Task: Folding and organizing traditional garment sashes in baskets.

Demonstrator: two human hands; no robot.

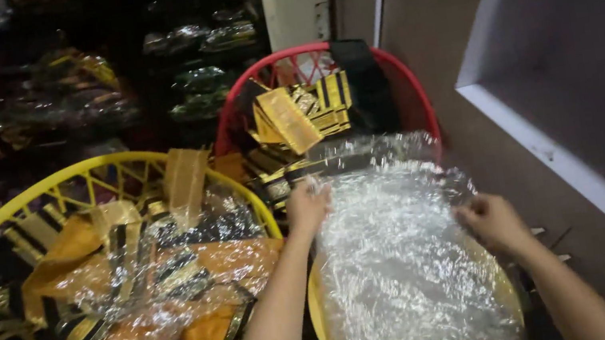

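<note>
Both hands hold a crinkled clear plastic bag (402,259) that lies over a yellow item in front of the person. The left hand (307,208) grips the bag's upper left edge with closed fingers; the right hand (493,222) pinches its right edge, fingers curled shut. Just behind the bag stands a red basket (411,88) with black-and-gold cloth pieces. To the left, a yellow basket (61,180) holds orange and black cloth under plastic. A white shelf (559,154) runs along the right.
</note>
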